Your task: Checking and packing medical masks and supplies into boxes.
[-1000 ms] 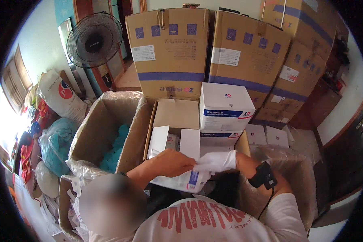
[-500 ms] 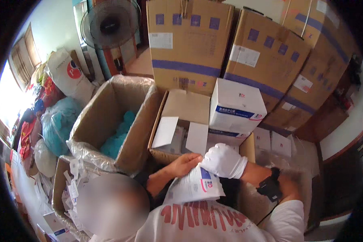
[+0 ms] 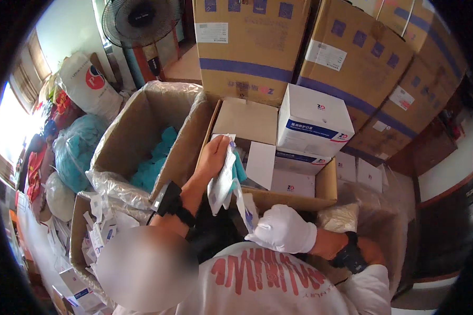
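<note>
My bare left hand (image 3: 214, 156) is closed on the top of a white packet (image 3: 222, 181), held up in front of the open carton. The packet is torn along one side, and a teal folded item (image 3: 238, 168) shows in the gap. My right hand (image 3: 285, 231), in a white glove, pinches the lower end of a narrow torn strip (image 3: 246, 211) of the wrapper. The strip hangs between both hands and seems still joined to the packet.
An open carton (image 3: 257, 199) ahead holds white boxes, with another white box (image 3: 315, 118) on top. To its left, a plastic-lined carton (image 3: 190, 152) contains teal items. Lower left, a carton holds wrapper scraps (image 3: 104, 231). Tall cartons (image 3: 249, 50) and a fan (image 3: 142, 21) stand behind.
My left hand has risen up and left with the packet. My right hand has moved down, drawing the torn strip away. Teal contents now show at the torn side.
</note>
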Demonstrator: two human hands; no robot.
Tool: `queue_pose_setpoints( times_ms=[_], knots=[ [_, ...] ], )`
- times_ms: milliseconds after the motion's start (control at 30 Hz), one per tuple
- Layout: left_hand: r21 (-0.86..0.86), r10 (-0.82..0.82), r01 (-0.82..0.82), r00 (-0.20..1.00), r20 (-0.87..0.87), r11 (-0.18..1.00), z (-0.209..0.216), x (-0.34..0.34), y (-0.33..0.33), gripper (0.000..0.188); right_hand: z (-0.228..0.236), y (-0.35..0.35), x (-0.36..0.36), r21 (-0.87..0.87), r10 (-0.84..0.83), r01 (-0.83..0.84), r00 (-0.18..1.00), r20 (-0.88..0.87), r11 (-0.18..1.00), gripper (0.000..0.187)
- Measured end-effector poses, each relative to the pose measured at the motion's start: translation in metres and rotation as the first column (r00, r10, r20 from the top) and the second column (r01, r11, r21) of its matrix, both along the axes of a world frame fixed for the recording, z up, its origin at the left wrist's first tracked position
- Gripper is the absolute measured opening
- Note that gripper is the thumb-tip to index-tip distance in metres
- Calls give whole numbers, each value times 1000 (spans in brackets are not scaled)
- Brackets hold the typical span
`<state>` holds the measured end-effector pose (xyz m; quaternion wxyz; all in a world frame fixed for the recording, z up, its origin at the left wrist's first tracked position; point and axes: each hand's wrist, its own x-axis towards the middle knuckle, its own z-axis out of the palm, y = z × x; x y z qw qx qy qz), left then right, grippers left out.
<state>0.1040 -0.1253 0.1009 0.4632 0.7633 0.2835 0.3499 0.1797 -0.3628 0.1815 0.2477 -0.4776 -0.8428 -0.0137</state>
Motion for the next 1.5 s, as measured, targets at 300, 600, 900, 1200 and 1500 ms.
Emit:
queue_pose_setpoints(
  times_ms=[300,600,900,1200,1500],
  knots=[
    [473,-148,105,987,55,875,42,-24,-27,13,20,25,59,-161,-387,356,767,-512,920,21],
    [509,3,-33,998,59,860,39,-20,-35,15,-8,58,28,-602,-459,181,819,-345,777,29],
    [415,62,-25,995,-76,909,38,-13,-40,19,-25,65,29,-562,-505,303,828,-245,769,41],
    [364,35,24,987,-155,931,25,-9,-44,19,-78,74,30,-443,-577,415,742,-341,795,27],
    [-27,144,-147,986,-85,989,4,-25,-31,25,-65,51,42,-508,-537,192,436,-722,839,30]
  ],
)
